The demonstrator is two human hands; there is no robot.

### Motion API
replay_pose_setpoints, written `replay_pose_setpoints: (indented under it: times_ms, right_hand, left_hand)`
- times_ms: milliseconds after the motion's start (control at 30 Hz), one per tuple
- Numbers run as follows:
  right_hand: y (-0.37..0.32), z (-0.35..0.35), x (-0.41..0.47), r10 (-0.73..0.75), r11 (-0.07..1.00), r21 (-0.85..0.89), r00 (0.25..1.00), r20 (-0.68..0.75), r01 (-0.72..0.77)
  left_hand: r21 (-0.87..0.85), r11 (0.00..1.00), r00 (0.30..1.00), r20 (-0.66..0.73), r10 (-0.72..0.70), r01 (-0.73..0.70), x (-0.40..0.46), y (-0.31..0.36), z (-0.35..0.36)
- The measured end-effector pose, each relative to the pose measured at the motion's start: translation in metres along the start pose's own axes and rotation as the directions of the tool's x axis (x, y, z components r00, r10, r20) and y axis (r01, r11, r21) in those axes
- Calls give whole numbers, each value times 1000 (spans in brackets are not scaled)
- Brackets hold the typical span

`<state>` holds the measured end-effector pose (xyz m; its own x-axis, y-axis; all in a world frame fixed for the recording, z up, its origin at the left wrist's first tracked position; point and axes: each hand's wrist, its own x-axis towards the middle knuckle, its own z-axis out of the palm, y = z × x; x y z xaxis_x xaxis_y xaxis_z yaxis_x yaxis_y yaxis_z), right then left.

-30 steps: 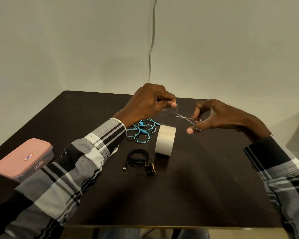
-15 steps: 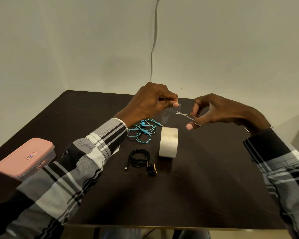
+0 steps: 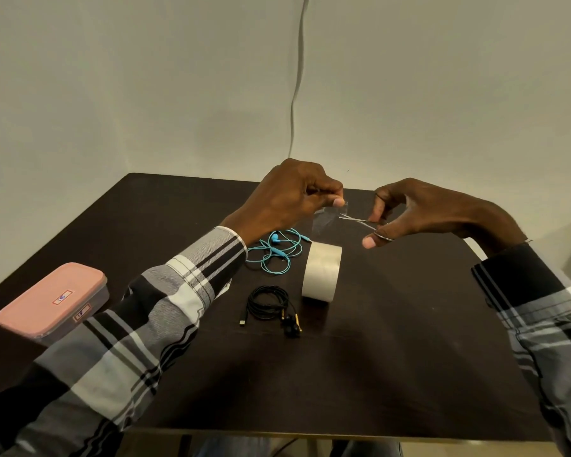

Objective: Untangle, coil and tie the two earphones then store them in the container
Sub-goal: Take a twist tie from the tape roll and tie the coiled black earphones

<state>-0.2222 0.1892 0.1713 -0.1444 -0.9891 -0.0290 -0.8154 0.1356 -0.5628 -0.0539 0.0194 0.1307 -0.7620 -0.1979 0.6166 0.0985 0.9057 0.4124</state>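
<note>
Your left hand (image 3: 294, 196) pinches the free end of a clear tape strip (image 3: 323, 221), a tight fingertip grip. Your right hand (image 3: 409, 214) grips small scissors (image 3: 360, 221), blades at the strip just right of that pinch. Below the grip, the tape roll (image 3: 322, 272) stands on the counter (image 3: 393, 341). Left of it lie the blue earphones (image 3: 277, 250); nearer you, the coiled black earphones (image 3: 272, 306). Far left sits the pink-lidded container (image 3: 51, 300), lid on.

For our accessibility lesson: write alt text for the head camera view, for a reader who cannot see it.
A person's left hand pinches a strip of clear tape pulled up from a pale tape roll while the right hand brings small metal scissors to it. On the dark table lie coiled turquoise earphones, coiled black earphones and a closed pink-lidded container.
</note>
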Motion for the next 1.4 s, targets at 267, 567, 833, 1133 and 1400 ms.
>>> replay_pose_setpoints:
  times_ms: [267,567,833,1133,1400]
  right_hand:
    - [0,-6,-2,4,1000,5,1000,8,-4]
    - [-2,-2,2,4,1000,13,999,38,-4]
    - [-4,1,5,-5,1000,28,1000,30,4]
    - [-4,3,6,-41,999,36,999,2,40]
    - [9,11,4,17,999,40,999,30,-18]
  left_hand:
    - [-3,1000,1000,5,17,-17,-2,0,-1]
    - [15,1000,1000,7,26,-26,-2,3,0]
    - [-3,999,999,5,32,-32,-2,2,4]
    - [-25,1000,1000,-30,3,-4,-3,5,4]
    - [-221,965,975,-138,-174,141,-3,9,3]
